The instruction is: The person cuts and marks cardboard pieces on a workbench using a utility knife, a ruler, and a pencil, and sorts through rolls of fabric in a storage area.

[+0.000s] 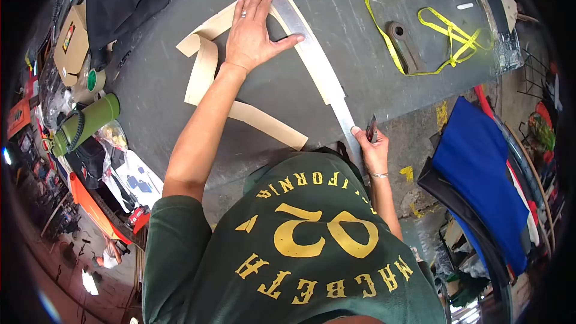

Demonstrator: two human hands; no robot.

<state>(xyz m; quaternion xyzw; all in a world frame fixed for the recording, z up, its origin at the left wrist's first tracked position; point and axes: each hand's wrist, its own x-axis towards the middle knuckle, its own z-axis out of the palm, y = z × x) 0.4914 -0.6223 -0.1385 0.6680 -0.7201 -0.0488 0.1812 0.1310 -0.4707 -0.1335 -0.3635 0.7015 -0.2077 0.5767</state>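
Observation:
My left hand [249, 39] lies palm down with its fingers and thumb apart. It presses on a long metal ruler [290, 18] laid along a straight beige strip [318, 69] on the dark table. Near the table's front edge, my right hand [375, 151] is closed around a small dark pointed tool [372, 127], whose exact kind I cannot make out. The right thumb touches the ruler's near end. Beside and beneath my left forearm lies a bent, curling beige strip [201, 72], with one length reaching toward my shirt.
A yellow measuring tape [384, 36] winds around a dark metal part [403, 45] on the dark table [240, 159]. White chalk [465, 6] lies at the far right. Black fabric [123, 6], a tape roll [95, 80] and a green cylinder [90, 121] crowd the left. Blue material [480, 174] hangs right.

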